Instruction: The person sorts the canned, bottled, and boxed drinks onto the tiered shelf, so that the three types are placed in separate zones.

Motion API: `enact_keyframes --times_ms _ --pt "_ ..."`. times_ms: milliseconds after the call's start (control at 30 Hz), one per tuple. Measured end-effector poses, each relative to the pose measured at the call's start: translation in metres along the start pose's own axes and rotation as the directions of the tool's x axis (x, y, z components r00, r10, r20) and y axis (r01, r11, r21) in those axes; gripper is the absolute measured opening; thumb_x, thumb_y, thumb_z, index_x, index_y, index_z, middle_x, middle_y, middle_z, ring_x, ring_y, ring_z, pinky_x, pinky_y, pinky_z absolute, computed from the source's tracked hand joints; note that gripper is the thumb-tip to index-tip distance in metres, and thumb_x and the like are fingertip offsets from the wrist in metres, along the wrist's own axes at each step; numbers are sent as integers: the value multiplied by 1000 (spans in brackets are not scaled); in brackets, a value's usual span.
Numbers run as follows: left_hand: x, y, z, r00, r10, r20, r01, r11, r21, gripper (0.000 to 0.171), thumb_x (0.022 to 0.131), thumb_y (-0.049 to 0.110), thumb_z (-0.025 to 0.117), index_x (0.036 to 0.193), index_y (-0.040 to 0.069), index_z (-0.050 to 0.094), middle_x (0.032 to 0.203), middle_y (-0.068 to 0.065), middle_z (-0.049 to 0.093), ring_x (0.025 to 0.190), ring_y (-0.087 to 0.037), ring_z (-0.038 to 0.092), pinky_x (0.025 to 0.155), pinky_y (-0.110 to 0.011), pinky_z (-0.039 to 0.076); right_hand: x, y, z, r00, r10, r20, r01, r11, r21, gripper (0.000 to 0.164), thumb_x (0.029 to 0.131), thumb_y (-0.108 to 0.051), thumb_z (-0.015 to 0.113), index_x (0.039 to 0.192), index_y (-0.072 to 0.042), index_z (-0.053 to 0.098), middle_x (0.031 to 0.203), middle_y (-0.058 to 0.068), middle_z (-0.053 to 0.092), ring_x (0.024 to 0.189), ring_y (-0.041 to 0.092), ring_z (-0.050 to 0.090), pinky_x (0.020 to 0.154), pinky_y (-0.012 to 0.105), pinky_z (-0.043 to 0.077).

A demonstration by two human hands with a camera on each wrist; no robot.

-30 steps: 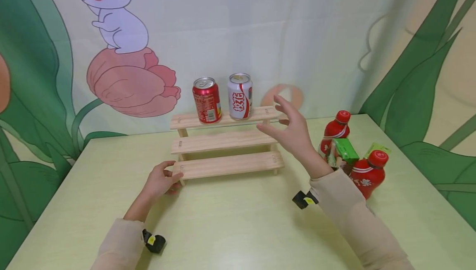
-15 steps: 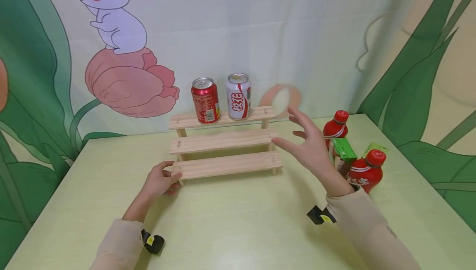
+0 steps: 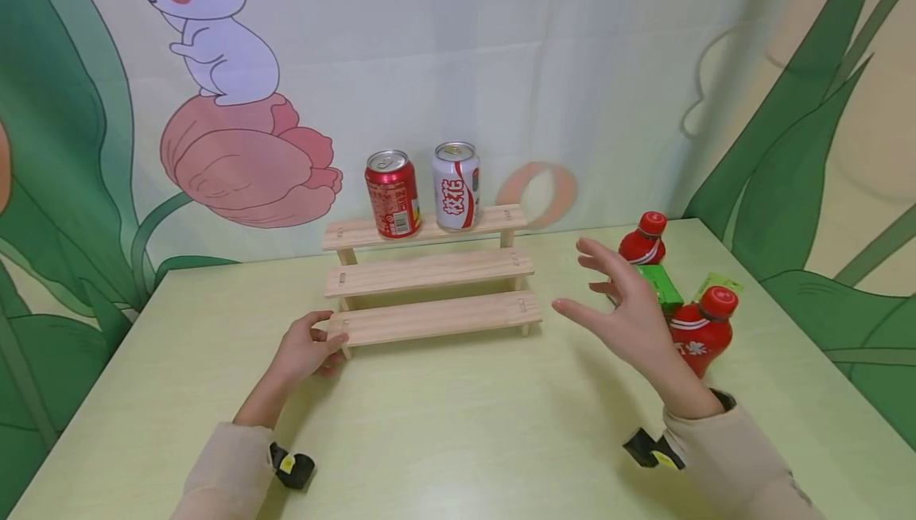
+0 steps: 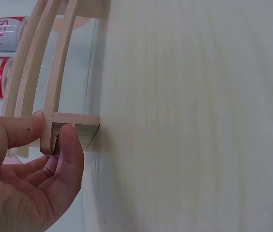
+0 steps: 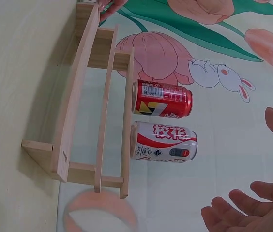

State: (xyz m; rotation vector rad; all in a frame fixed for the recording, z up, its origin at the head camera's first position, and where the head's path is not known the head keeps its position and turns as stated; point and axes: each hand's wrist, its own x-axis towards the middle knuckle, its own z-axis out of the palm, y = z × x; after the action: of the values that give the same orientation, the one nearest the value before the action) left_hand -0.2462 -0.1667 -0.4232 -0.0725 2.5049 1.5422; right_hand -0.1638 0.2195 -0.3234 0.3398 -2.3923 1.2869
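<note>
A three-tier wooden shelf stands on the table. Its top step carries a red soda can and a white soda can, both upright and side by side. At the lowest step's left end my left hand grips the board, thumb above and curled fingers below, as the left wrist view confirms at the board's end. My right hand hovers to the right of the shelf, fingers apart and holding nothing. It is near a green carton, which it partly covers.
Two red bottles with red caps stand on the right side: a rear bottle and a front bottle. A flat green packet lies between them. Behind the table hangs a printed curtain.
My right hand has moved away from the shelf's top step, to the right and toward me, in front of the carton. My left hand keeps its grip; the cans stay put.
</note>
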Motion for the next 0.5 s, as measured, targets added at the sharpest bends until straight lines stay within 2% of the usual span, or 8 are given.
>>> enact_keyframes --times_ms 100,200,433,500 --pt "0 -1 0 1000 5 -2 -5 1000 1 58 89 9 58 137 -6 28 95 -20 51 62 -16 61 54 -35 54 -6 2 -5 1000 17 0 -17 999 -41 66 76 -14 74 134 -7 43 131 10 47 113 24 48 82 14 42" --pt "0 -1 0 1000 8 0 -8 1000 4 58 89 8 58 137 -7 27 94 -20 51 61 -16 61 54 -35 54 -12 1 -11 999 46 -2 -46 996 -70 65 77 -16 74 134 -7 43 130 11 48 112 25 49 80 9 39" --pt "-1 0 0 1000 0 3 0 1000 0 59 90 10 58 137 -5 27 97 -20 50 62 -16 61 55 -35 54 -25 5 -23 996 87 -10 -88 993 -81 67 78 -17 73 137 -11 41 129 12 49 96 29 58 65 18 47" --pt "-1 0 0 1000 0 5 0 1000 1 59 90 11 58 138 -5 27 97 -20 50 62 -16 61 55 -35 54 -28 7 -27 996 90 -19 -92 992 -85 67 78 -17 73 136 -11 42 127 12 50 99 25 55 68 14 46"
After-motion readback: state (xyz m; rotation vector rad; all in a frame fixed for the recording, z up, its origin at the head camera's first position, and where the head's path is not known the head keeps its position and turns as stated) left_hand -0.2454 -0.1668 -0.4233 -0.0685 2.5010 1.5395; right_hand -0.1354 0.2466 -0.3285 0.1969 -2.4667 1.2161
